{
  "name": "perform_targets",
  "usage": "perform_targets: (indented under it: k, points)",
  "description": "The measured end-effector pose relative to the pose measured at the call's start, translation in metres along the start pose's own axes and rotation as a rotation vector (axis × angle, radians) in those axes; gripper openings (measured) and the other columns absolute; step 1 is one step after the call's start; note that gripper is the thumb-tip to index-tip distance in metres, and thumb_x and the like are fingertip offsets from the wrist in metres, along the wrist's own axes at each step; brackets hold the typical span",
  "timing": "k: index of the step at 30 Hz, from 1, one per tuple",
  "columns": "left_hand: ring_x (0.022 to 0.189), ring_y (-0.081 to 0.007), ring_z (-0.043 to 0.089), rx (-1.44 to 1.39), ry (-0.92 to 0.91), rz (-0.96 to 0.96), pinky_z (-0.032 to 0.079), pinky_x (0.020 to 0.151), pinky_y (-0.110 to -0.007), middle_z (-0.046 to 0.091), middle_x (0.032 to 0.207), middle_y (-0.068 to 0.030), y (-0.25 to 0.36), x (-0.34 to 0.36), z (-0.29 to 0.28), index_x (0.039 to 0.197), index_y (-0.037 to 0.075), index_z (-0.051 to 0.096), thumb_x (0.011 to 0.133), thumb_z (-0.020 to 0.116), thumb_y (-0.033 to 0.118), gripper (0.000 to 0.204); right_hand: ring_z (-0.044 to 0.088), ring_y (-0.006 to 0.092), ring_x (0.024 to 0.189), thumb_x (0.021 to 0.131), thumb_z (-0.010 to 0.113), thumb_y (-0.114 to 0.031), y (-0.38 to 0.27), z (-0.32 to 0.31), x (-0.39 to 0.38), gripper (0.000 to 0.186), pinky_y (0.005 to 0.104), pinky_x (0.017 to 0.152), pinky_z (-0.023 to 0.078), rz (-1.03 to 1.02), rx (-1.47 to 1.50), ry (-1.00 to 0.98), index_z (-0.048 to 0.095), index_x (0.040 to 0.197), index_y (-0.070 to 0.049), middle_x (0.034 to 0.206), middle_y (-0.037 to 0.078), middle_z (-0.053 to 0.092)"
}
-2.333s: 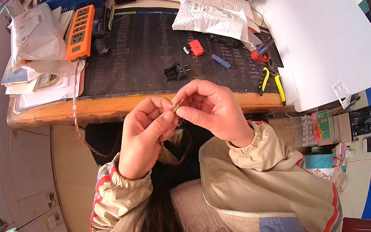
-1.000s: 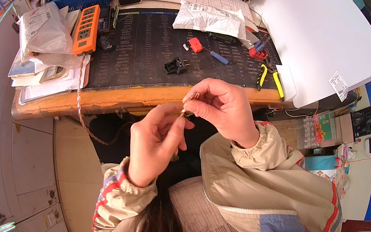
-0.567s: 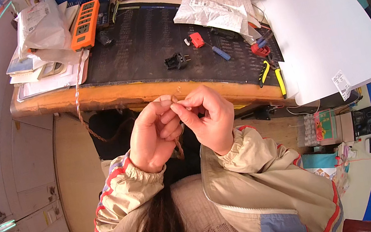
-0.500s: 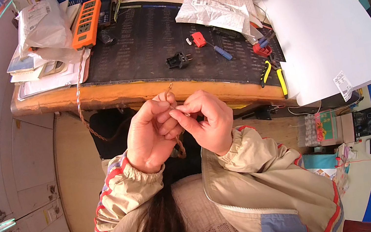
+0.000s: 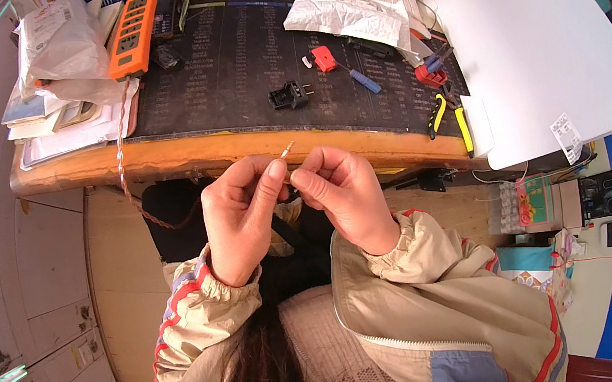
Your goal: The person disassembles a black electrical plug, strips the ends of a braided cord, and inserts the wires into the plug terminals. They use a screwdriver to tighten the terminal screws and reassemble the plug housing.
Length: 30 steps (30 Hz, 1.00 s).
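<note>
A thin wire [image 5: 286,149] was pinched between the fingertips of the left hand [image 5: 241,215] and right hand [image 5: 343,192], just off the desk's front edge [image 5: 193,152], its bare tip angled up-right toward the black mat [image 5: 233,56], over open floor.

The person wears a beige jacket with gathered elastic cuffs; the left sleeve carries red, blue and white stripes, and a blue patch and a zip line sit low on the right side. Long dark hair falls down the front.
</note>
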<state>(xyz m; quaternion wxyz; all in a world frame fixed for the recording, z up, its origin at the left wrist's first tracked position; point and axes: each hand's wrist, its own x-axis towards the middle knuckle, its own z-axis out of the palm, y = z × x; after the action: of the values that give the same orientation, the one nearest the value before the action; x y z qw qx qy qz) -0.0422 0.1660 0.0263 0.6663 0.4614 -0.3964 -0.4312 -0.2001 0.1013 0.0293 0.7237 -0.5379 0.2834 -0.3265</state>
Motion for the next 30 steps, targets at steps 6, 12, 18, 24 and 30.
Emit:
perform_targets:
  k: [6,12,18,24,30]
  points:
    - [0.064,-0.0094,0.045,0.288,-0.017,0.134,0.042,0.059,-0.027,0.056,0.068,-0.005,-0.003,0.003,-0.007,0.09,-0.004,0.065,0.103,0.065,0.013,0.021,0.056,0.0028,0.091,0.1,0.072,-0.015,-0.022,-0.011,0.006,0.04,0.0187,0.08,0.047,-0.048,-0.053,-0.137,0.054,0.133,0.0,0.106,-0.001,0.059]
    - [0.065,-0.0087,0.045,0.294,-0.142,0.081,0.041,0.058,-0.027,0.055,0.069,-0.0042,-0.001,0.007,-0.013,0.092,-0.003,0.064,0.103,0.064,0.012,0.019,0.056,0.0049,0.085,0.101,0.067,-0.007,-0.041,-0.022,0.025,0.017,0.0213,0.08,0.049,-0.107,-0.515,-0.171,0.064,0.116,0.002,0.094,-0.001,0.061]
    - [0.072,-0.0035,0.046,0.04,-0.204,-0.138,0.04,0.063,-0.023,0.058,0.078,0.0046,0.0,0.014,-0.026,0.095,-0.003,0.064,0.105,0.062,0.014,0.02,0.056,0.0023,0.074,0.096,0.075,-0.014,-0.038,-0.025,0.034,0.016,0.0196,0.065,0.046,-0.265,-0.432,-0.017,0.066,0.101,-0.002,0.087,-0.003,0.064]
    - [0.075,-0.0055,0.048,-0.02,-0.312,-0.209,0.043,0.067,-0.023,0.059,0.079,0.0027,-0.007,0.019,-0.025,0.095,-0.002,0.065,0.107,0.061,0.018,0.024,0.059,0.0032,0.087,0.101,0.07,-0.008,-0.035,-0.023,0.031,0.014,0.0209,0.08,0.052,0.042,-0.399,-0.154,0.065,0.111,0.0,0.096,-0.002,0.064]
    - [0.072,-0.0057,0.052,-0.044,-0.336,-0.273,0.045,0.065,-0.024,0.062,0.078,-0.0002,-0.004,0.02,-0.021,0.095,-0.002,0.065,0.104,0.065,0.015,0.02,0.054,0.0007,0.077,0.101,0.069,-0.009,-0.037,-0.017,0.028,0.01,0.0189,0.066,0.047,0.04,-0.384,-0.135,0.063,0.099,-0.001,0.087,-0.003,0.063]
